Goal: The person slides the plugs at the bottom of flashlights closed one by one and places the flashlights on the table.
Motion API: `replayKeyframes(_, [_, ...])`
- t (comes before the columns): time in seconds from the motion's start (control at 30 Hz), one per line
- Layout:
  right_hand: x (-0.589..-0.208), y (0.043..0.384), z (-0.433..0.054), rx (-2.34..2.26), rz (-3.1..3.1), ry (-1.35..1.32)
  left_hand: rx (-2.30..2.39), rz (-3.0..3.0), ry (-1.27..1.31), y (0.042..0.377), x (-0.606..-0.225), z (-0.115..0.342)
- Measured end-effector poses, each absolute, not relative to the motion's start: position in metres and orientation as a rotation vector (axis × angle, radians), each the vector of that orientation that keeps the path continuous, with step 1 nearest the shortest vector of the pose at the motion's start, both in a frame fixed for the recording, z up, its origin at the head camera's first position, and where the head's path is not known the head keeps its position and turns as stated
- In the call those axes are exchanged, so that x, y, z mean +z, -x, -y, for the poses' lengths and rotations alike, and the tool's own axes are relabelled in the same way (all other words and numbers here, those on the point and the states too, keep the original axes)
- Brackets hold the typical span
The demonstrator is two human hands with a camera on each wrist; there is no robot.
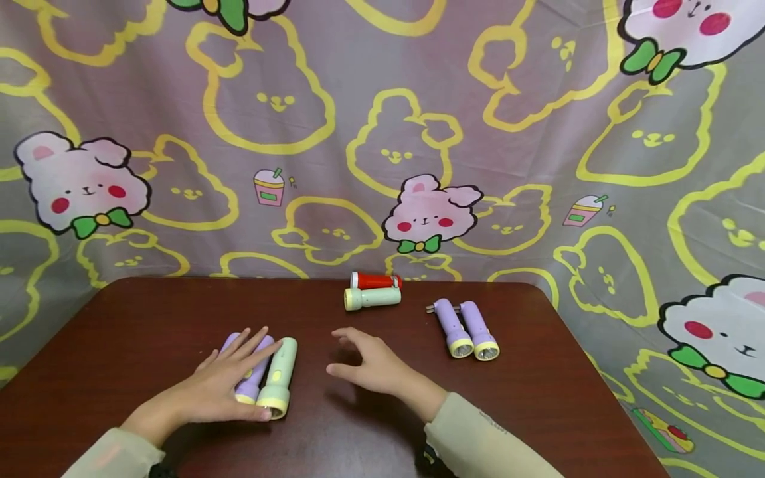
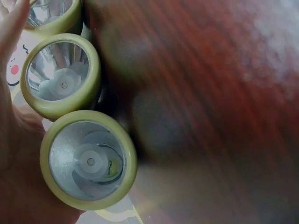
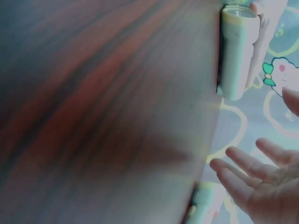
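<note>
My left hand [image 1: 209, 392] lies spread, fingers straight, over a row of flashlights at the left of the table. Under it are a purple flashlight [image 1: 255, 378] and another purple flashlight [image 1: 230, 340], mostly hidden by the fingers. A pale green flashlight [image 1: 282, 372] lies against their right side, the thumb close to its yellow-rimmed head. Three flashlight heads line up in the left wrist view, the nearest flashlight [image 2: 88, 161] lowest. My right hand [image 1: 379, 365] hovers right of the row, holding nothing, its fingers loosely bent and apart in the right wrist view.
At the table's back edge, a red flashlight [image 1: 375, 281] lies behind a pale green flashlight [image 1: 376, 297]. Farther right, two purple flashlights lie side by side, the left flashlight [image 1: 449, 322] with plug prongs showing. A patterned curtain [image 1: 335, 172] hangs behind the brown table [image 1: 335, 438].
</note>
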State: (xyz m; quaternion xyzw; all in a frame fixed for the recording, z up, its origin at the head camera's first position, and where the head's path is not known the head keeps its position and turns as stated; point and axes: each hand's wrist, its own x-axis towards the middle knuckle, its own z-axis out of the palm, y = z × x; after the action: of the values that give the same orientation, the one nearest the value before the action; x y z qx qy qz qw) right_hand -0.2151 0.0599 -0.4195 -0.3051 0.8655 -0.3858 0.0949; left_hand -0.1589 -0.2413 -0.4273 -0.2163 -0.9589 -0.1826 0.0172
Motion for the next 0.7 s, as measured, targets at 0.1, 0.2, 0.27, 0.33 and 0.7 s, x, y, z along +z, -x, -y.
replayKeyframes(0.1, [-0.416, 0.213, -0.069, -1.065, -2.61, 0.936, -0.55, 2.976, 0.673, 0.158, -0.429, 0.241])
replayKeyframes(0.2, [-0.414, 0.211, -0.077, -0.962, -2.666, 0.954, -0.533, 2.966, 0.675, 0.158, -0.429, 0.241])
replayKeyframes(0.27, [-0.414, 0.21, -0.082, -0.891, -2.701, 0.968, -0.523, 2.957, 0.678, 0.158, -0.43, 0.242])
replayKeyframes(0.33, [-0.415, 0.208, -0.087, -0.838, -2.726, 0.991, -0.521, 2.954, 0.682, 0.157, -0.431, 0.242])
replayKeyframes(0.7, [-0.423, 0.201, -0.143, -0.713, -2.884, 0.998, -0.546, 2.954, 0.7, 0.157, -0.433, 0.243])
